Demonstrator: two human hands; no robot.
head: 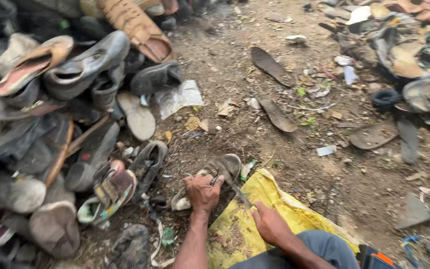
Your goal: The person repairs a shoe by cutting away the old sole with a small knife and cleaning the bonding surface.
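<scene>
- Head view: yellow sack [255,219] spread under the knees, our landmark.
- Right hand [270,223] on the sack, fingers curled round a thin blade [240,194] that points up-left at the shoe.
- Left hand [202,192] just off the sack's left edge, clamped over a worn grey shoe [215,174]; its long axis runs up-right, toe away.
- Left of the sack: shoe heap [70,124].
- Beyond the sack: loose soles [273,66] on dirt.

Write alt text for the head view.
A left hand grips a worn grey shoe on dirt ground while the right hand holds a thin blade against it, above a yellow sack. Old shoes are heaped at left.
</scene>
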